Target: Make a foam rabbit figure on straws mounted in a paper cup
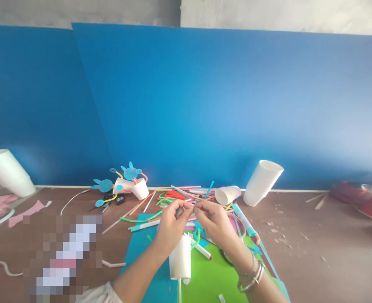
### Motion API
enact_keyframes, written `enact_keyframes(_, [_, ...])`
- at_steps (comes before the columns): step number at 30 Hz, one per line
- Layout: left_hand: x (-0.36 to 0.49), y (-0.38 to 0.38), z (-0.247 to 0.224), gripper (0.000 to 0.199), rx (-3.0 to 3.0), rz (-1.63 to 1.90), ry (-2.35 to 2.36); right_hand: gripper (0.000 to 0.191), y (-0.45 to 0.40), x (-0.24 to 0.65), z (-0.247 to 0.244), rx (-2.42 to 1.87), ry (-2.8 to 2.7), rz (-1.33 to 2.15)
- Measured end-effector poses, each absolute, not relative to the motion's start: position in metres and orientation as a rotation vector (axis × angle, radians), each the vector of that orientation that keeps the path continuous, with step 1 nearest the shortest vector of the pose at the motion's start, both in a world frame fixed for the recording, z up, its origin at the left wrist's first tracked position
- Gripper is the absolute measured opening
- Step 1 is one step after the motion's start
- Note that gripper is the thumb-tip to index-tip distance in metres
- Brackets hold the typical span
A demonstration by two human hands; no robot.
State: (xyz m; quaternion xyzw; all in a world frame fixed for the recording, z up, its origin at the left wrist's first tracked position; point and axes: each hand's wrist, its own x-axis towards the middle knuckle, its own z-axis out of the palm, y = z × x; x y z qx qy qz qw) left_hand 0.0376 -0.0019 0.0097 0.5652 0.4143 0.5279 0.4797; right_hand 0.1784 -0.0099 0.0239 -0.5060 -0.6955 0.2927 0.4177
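Note:
My left hand [171,227] and my right hand [216,224] meet fingertip to fingertip above the middle of the work area, both pinched. Whatever lies between the fingertips is too small to make out. Just below them is a white paper cup [180,260], with a white straw [180,291] sticking out at its near end. A green bendy straw [197,240] and a white marker with a red end [203,249] lie right beside the cup. Under these are blue paper [135,256] and green paper [211,277]. Scissors [226,256] are partly hidden by my right forearm.
Loose coloured straws [165,198] are heaped behind my hands. At back left, blue paper animal heads [131,171] on straws stand in a small white cup [140,189]. Cup stacks [263,183] stand at right and left. A blue board [186,105] closes the back.

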Motion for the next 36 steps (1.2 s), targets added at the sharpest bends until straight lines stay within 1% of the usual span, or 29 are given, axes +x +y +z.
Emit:
enact_keyframes(8, [0.034, -0.005, 0.013, 0.020, 1.407, 1.275, 0.928, 0.017, -0.014, 0.171, 0.027, -1.234, -1.552, 0.775])
enact_keyframes(15, [0.034, -0.011, 0.010, 0.020, 1.476, 1.355, 0.902, 0.021, -0.018, 0.161, 0.026, -1.153, -1.362, 0.950])
enact_keyframes(17, [0.034, -0.009, 0.011, 0.022, 1.339, 1.375, 0.873, 0.020, -0.016, 0.163, 0.025, -1.203, -1.421, 0.818])
enact_keyframes(21, [0.028, -0.001, 0.019, 0.027, 0.976, 1.361, 0.837, 0.021, -0.002, 0.183, 0.015, -1.436, -1.579, 0.333])
enact_keyframes(24, [0.024, 0.003, 0.023, 0.027, 0.892, 1.266, 0.823, 0.022, 0.012, 0.203, 0.001, -1.673, -1.709, 0.161])
enact_keyframes(27, [0.026, 0.004, 0.021, 0.027, 0.884, 1.207, 0.823, 0.019, 0.018, 0.214, -0.009, -1.789, -1.715, 0.154])
enact_keyframes(29, [0.028, 0.003, 0.018, 0.027, 0.885, 1.183, 0.837, 0.015, 0.017, 0.211, -0.008, -1.741, -1.720, 0.191])
enact_keyframes(31, [0.031, 0.001, 0.017, 0.029, 0.878, 1.163, 0.847, 0.019, 0.012, 0.202, -0.001, -1.596, -1.748, 0.327])
enact_keyframes(32, [0.032, 0.001, 0.017, 0.030, 0.876, 1.157, 0.852, 0.023, 0.009, 0.196, 0.004, -1.509, -1.761, 0.423])
enact_keyframes(33, [0.033, 0.000, 0.017, 0.030, 0.877, 1.153, 0.855, 0.024, 0.006, 0.190, 0.009, -1.360, -1.709, 0.670])
enact_keyframes(34, [0.033, -0.001, 0.018, 0.030, 0.879, 1.147, 0.857, 0.024, 0.003, 0.184, 0.013, -1.243, -1.633, 0.843])
enact_keyframes(36, [0.034, -0.002, 0.019, 0.030, 0.885, 1.137, 0.863, 0.023, -0.002, 0.175, 0.019, -1.128, -1.503, 0.997])
